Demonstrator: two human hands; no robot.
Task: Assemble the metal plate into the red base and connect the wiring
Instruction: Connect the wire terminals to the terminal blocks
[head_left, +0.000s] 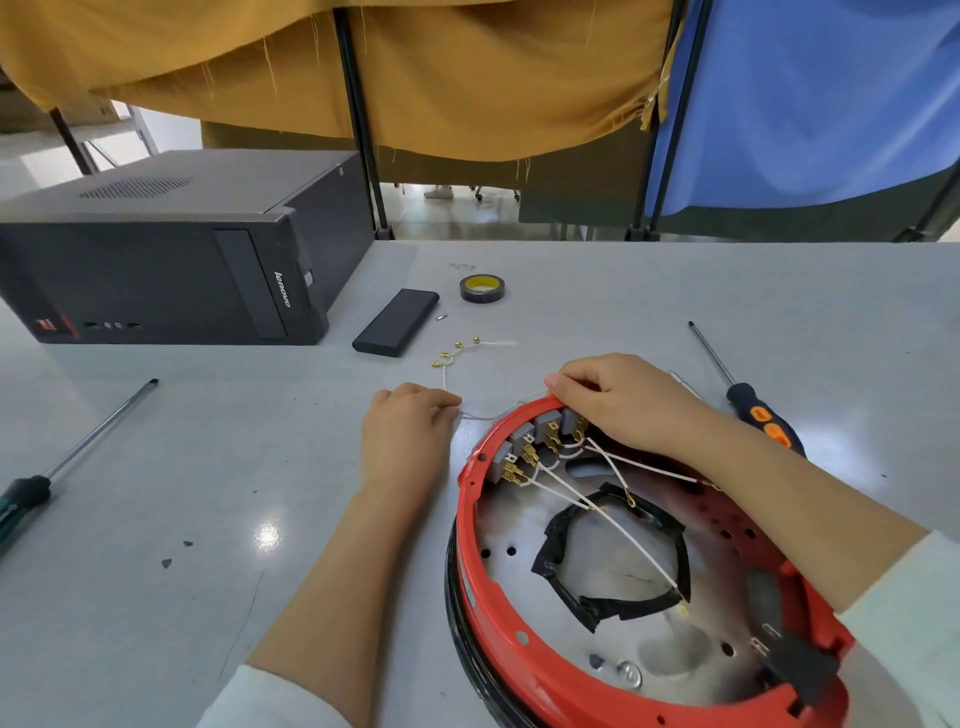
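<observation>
While my right hand (621, 402) rests curled over the far rim of the red base (480, 587), at about twelve o'clock on the ring, my left hand (408, 428) lies on the bench (156, 519) just outside the rim at about ten o'clock, fingers curled down on a thin white wire (483, 415). That wire is the thing the next move depends on, as I judge it. It runs from my left fingertips toward three o'clock, passing under my right hand at the rim, and its loose end curls away toward twelve o'clock, where four small brass terminals (457, 351) lie spread on the bench, well apart from the base. My left hand is the nearer one to that loose end. I cannot tell whether my right fingers actually pinch the wire or only press on the rim.

The metal plate (519, 613) already sits inside the red base, with a black-edged opening (613, 561) at its middle. Along the inner wall at eleven o'clock stands a row of grey switch blocks (530, 444) with brass tabs, and several white leads (639, 556) already fan from them across the plate toward four o'clock. So the plate seems seated and the wiring is partly done; I'd say the loose harness still has to be drawn in along its length and pushed onto the tabs.
</observation>
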